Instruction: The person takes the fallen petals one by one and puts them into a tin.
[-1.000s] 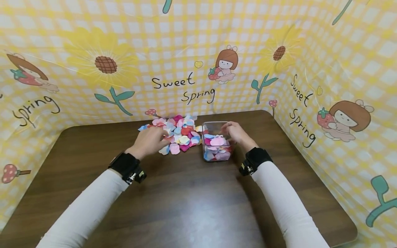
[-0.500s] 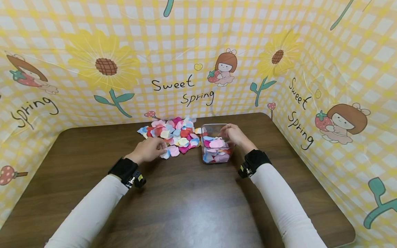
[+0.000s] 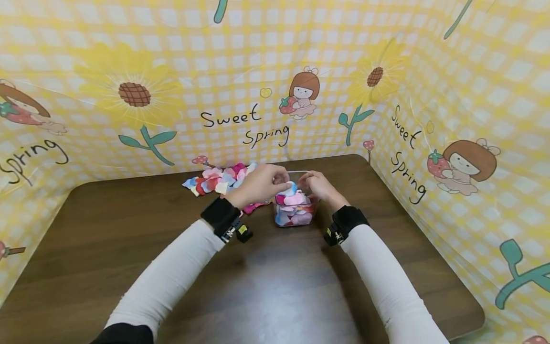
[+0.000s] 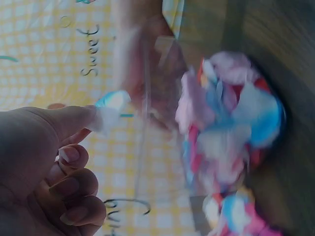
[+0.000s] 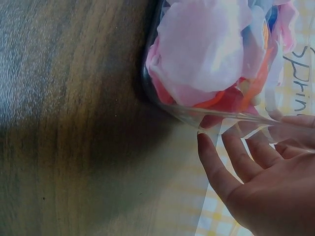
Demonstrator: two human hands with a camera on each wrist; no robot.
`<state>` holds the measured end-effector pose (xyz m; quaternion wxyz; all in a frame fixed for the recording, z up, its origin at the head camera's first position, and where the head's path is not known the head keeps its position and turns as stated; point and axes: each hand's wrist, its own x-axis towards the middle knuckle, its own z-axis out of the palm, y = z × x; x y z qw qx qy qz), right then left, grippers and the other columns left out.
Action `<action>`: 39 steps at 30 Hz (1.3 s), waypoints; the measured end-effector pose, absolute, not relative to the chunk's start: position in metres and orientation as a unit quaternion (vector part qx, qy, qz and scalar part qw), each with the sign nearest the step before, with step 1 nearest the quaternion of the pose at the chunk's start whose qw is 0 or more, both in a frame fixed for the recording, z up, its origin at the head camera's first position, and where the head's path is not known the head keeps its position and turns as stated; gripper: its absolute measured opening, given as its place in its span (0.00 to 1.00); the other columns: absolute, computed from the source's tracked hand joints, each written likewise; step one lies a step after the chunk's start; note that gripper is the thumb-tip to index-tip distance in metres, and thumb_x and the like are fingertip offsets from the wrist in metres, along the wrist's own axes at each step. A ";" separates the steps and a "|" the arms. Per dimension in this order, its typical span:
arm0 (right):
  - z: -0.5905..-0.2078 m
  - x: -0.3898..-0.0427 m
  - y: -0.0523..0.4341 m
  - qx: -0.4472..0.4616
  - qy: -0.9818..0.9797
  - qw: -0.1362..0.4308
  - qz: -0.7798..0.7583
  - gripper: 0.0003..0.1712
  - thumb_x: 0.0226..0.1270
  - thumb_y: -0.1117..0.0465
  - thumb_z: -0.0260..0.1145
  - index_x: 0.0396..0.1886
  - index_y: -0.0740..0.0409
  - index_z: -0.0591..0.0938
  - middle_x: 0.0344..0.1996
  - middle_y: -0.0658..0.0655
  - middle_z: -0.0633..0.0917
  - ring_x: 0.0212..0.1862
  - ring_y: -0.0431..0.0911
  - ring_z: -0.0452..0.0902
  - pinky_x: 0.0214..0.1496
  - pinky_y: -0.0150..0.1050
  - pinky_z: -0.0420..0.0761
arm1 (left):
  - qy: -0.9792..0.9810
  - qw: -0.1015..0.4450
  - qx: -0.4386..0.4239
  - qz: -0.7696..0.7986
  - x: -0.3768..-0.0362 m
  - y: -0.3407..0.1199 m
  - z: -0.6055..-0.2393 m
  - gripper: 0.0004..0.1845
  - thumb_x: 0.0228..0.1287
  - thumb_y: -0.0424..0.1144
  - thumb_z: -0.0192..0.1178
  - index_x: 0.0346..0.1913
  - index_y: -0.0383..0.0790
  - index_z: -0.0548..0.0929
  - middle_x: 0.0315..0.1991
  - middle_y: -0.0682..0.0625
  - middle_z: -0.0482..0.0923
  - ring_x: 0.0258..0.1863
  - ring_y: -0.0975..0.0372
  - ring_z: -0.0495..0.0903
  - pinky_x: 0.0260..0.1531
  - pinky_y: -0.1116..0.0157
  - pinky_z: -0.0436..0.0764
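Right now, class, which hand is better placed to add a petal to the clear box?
Probably the left hand: it pinches a blue-white petal close to the clear box. The right hand touches the box's wall, with no petal visible.

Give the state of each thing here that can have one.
Clear box: upright, open-topped, partly filled with petals
Petal pile: loose on table, partly hidden
Blue-and-white petal: pinched, not yet released
Left hand: pinching that petal
Right hand: gripping the box's side
Backdrop cloth: hanging, creased
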<state>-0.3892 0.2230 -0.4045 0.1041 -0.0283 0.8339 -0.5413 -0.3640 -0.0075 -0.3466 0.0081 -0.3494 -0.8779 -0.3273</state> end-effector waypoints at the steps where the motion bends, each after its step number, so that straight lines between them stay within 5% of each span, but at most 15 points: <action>1: -0.405 -0.390 0.221 -0.029 0.833 0.106 -0.542 0.26 0.69 0.67 0.42 0.61 0.72 0.74 0.60 0.70 0.81 0.63 0.61 0.74 0.62 0.60 0.76 | -0.879 0.004 -0.346 -0.327 -0.365 -0.005 -0.348 0.08 0.73 0.45 0.63 0.43 0.44 0.86 0.24 0.52 0.71 0.22 0.60 0.67 0.27 0.65 0.62; 17: -0.405 -0.388 0.231 -0.016 0.834 0.110 -0.541 0.24 0.68 0.69 0.41 0.60 0.71 0.73 0.60 0.70 0.81 0.64 0.62 0.74 0.62 0.59 0.75 | -0.945 -0.014 -0.215 -0.244 -0.372 -0.107 -0.412 0.14 0.66 0.44 0.69 0.46 0.37 0.88 0.26 0.50 0.77 0.26 0.58 0.74 0.25 0.62 0.69; 23: -0.407 -0.388 0.227 -0.020 0.833 0.114 -0.541 0.23 0.69 0.68 0.42 0.59 0.70 0.73 0.60 0.69 0.81 0.64 0.61 0.74 0.63 0.60 0.75 | -0.969 -0.020 -0.172 -0.177 -0.369 -0.114 -0.442 0.11 0.65 0.48 0.70 0.35 0.44 0.86 0.25 0.51 0.75 0.29 0.56 0.75 0.27 0.59 0.68; 29: -0.404 -0.389 0.223 -0.027 0.829 0.113 -0.547 0.24 0.68 0.68 0.41 0.59 0.71 0.72 0.60 0.70 0.80 0.65 0.63 0.72 0.66 0.63 0.72 | -0.964 0.031 -0.176 -0.199 -0.364 -0.114 -0.420 0.09 0.71 0.41 0.64 0.43 0.41 0.91 0.28 0.51 0.80 0.28 0.57 0.77 0.26 0.59 0.72; 35: -0.404 -0.389 0.224 -0.027 0.829 0.108 -0.549 0.23 0.68 0.69 0.42 0.59 0.71 0.72 0.60 0.71 0.81 0.65 0.63 0.73 0.64 0.63 0.73 | -0.934 0.151 -0.220 -0.236 -0.360 -0.083 -0.371 0.08 0.72 0.41 0.64 0.42 0.42 0.91 0.25 0.50 0.80 0.24 0.58 0.75 0.20 0.63 0.66; 39: -0.406 -0.390 0.222 -0.029 0.833 0.103 -0.543 0.23 0.68 0.68 0.42 0.57 0.71 0.73 0.58 0.71 0.82 0.62 0.62 0.75 0.61 0.60 0.76 | -0.918 0.153 -0.275 -0.243 -0.358 -0.037 -0.353 0.11 0.75 0.43 0.62 0.46 0.43 0.91 0.33 0.50 0.85 0.27 0.59 0.78 0.22 0.62 0.70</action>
